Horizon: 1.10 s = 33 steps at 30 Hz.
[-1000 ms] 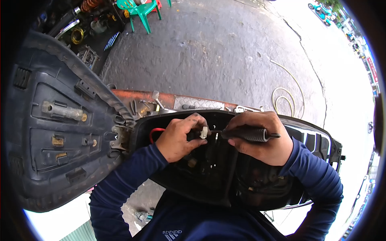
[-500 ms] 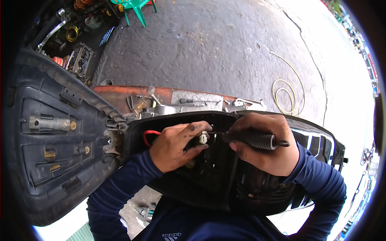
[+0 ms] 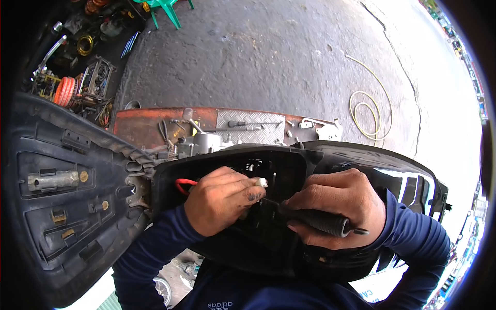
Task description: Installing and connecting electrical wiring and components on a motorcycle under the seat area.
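Note:
My left hand (image 3: 219, 199) is closed on a small white plastic wiring connector (image 3: 262, 183), pinched at the fingertips. In my right hand (image 3: 349, 199) is a thin-shafted tool with a black ribbed handle (image 3: 323, 221). Its narrow shaft points left toward my left fingers; whether its tip touches the connector cannot be made out. Both hands are over the open black under-seat compartment (image 3: 287, 165) of a motorbike. A red cable (image 3: 185, 184) curves beside my left hand inside it.
The raised seat (image 3: 31, 147), its underside showing, stands at the left. Beyond the bike is an orange-edged workbench (image 3: 150, 114) with tools and metal parts. A yellowish hose (image 3: 351, 101) lies coiled on the concrete floor. A green plastic chair (image 3: 168, 10) and parts clutter are at the far left.
My left fingers have closed more and turned the connector. My right hand has shifted down and slightly left, tilting the tool's handle end lower. The whole view has shifted slightly.

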Motion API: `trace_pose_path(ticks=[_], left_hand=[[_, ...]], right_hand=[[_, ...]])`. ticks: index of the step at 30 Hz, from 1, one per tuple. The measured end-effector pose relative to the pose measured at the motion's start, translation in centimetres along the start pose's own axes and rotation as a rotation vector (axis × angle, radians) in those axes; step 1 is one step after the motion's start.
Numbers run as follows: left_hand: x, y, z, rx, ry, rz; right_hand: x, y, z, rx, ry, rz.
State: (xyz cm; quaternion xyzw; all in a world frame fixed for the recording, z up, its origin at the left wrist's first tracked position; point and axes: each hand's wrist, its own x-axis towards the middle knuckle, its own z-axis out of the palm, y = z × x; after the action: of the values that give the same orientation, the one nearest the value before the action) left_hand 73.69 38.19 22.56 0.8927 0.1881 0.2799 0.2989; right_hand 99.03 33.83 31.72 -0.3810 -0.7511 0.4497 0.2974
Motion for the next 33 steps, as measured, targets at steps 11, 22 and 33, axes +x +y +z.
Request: trace_pose_path(ticks=[11,22,33], left_hand=[[0.1,0.3,0.0,-0.004,0.006,0.009],[-0.1,0.1,0.0,0.019,-0.034,0.030],[0.4,0.6,-0.3,-0.017,-0.030,0.012]], right_hand=[[-0.1,0.2,0.6,-0.141,-0.025,-0.002],[-0.3,0.1,0.9,-0.234,-0.094,-0.019],[-0.2,0.9,1.3,-0.275,-0.034,-0.179]])
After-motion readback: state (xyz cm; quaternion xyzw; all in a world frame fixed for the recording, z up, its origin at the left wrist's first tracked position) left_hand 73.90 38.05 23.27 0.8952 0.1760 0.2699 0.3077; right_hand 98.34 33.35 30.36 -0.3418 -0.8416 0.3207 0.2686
